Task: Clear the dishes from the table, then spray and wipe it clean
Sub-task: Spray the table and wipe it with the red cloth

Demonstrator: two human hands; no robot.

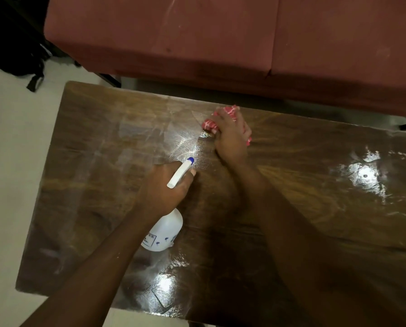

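Left hand (164, 187) gripped the spray bottle (164, 232), right hand (230, 135) pressed the cloth (209, 125); overlapping strokes across the wet surface (315, 185) advised.

The right hand (230, 135) covers most of the red-and-white cloth (210, 125). The spray bottle (163, 232) label is half hidden behind the left forearm, its print too small to read. The table (315, 208) runs off the right edge.

both arms outstretched, left grip (166, 185) and right grip (230, 135) closed
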